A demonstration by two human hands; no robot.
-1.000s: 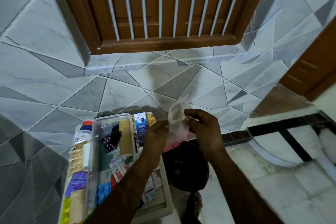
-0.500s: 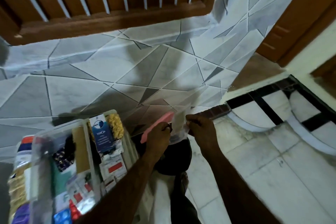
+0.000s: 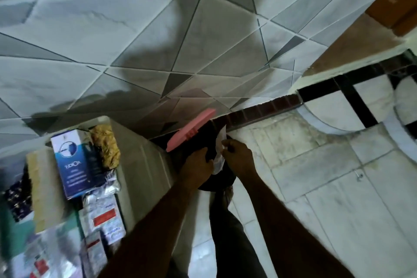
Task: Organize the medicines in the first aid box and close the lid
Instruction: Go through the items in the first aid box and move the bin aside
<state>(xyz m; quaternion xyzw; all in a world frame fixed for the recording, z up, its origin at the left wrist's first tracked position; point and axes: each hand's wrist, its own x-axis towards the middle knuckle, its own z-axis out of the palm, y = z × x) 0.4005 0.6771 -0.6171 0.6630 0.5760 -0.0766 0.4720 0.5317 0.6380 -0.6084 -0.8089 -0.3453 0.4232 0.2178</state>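
Your left hand (image 3: 198,165) and right hand (image 3: 237,158) pinch one clear wrapper (image 3: 218,161) over a black bin (image 3: 217,184), its pink lid (image 3: 191,128) raised beyond. Left of them, the open first aid box (image 3: 144,165) holds one blue carton (image 3: 72,160), blurred packets.

First aid box (image 3: 144,165) off the left edge (contents motion-blurred)

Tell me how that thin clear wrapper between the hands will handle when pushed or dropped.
Probably floppy: the wrapper hangs crumpled and bent below the right hand pinching its top. Likely very light, since a fingertip pinch carries it. Being thin and see-through, it would probably crumple rather than slide if pushed.
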